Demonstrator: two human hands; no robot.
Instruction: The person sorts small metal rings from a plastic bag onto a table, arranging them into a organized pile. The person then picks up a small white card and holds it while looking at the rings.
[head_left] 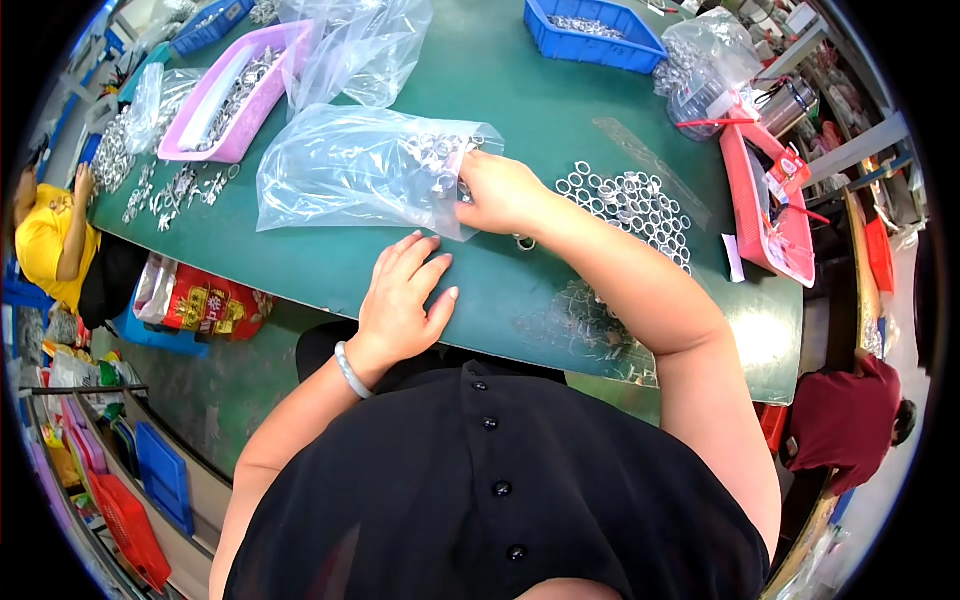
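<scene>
A clear plastic bag lies flat across the green table, its mouth toward the right. Small silvery metal rings are inside it, near that mouth. My right hand reaches into the opening, its thumb and fingers curled round a few rings; the fingertips are partly hidden. My left hand rests at the table's near edge, just below the bag, with fingers spread and nothing in it. To the right of my right hand, a spread of loose rings lies on the tabletop, partly behind my forearm.
A pink tray of metal parts and another clear bag are at the far left. A blue tray stands at the back, a pink basket at right. A person in yellow sits left; another in dark red is right.
</scene>
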